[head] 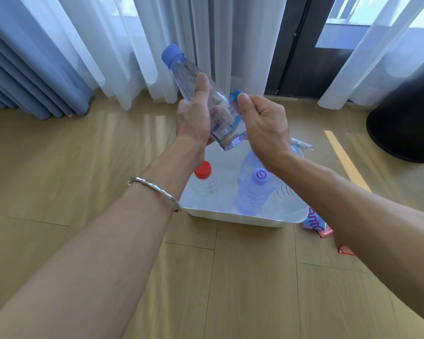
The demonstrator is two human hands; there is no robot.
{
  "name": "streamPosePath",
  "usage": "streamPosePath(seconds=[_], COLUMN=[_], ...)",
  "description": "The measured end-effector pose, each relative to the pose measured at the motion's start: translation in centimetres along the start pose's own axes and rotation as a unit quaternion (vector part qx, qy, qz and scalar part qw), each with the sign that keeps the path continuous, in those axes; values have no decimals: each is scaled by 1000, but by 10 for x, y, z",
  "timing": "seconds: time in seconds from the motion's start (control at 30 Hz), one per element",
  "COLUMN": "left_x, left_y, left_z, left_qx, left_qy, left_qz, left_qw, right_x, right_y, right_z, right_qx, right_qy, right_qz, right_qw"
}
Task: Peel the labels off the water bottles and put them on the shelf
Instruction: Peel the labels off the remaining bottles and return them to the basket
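Left hand (194, 118) wrapped around tilted water bottle (201, 94), held above white bin (230, 214) on the floor. Right hand (262, 123) pinches a blue label (235, 96) edge at the bottle's side. Three more bottles in bin; peeled labels (316, 223) right of it; black round object (406, 126) far right.

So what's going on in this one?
A person holds a blue-capped bottle tilted above a white bin. The left hand grips its body, while the right hand pinches the blue label and pulls it away. Three more bottles stand in the bin; one has a red cap. Peeled labels lie on the floor beside the bin.
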State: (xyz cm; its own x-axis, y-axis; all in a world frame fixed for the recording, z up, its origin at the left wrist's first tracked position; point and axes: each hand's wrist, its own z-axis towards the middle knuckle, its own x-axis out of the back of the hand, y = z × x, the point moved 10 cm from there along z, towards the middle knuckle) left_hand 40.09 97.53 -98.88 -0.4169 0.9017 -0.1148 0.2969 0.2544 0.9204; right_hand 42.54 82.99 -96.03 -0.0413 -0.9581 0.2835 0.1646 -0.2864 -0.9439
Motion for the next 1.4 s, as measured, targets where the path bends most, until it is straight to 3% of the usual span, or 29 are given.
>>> streamPosePath(seconds=[0.17,0.23,0.37,0.5,0.67,0.77,0.9,1.03,1.2,1.4], left_x=[6,10,-12,-15,3,14,18,13,10,-2], left_y=[-8,-4,-1,-13,-25,-31,-20,-8,-9,4], left_z=[3,3,-2,-4,-4,-2,3,8,8,11], left_qx=[0,-13,2,53,133,146,121,96,89,43], left_qy=[-32,-31,-88,-55,-27,-4,17,-11,-35,-92], left_qz=[35,54,83,92,62,75,66,52,-7,-114], left_qw=[999,998,993,993,989,986,990,994,995,988], right_x=[11,21,23,7,-25,-35,-20,-5,6,15], right_y=[21,20,-7,-28,-54,-53,-40,-22,9,33], right_z=[5,8,9,-3,-34,-42,-20,1,10,15], right_qx=[-99,-95,16,130,348,389,218,46,-161,-272], right_qy=[29,47,32,-9,-89,-116,-82,-43,-30,9], right_qz=[74,65,-42,-133,-232,-236,-159,-5,185,256], right_qw=[992,992,998,982,904,883,959,998,969,928])
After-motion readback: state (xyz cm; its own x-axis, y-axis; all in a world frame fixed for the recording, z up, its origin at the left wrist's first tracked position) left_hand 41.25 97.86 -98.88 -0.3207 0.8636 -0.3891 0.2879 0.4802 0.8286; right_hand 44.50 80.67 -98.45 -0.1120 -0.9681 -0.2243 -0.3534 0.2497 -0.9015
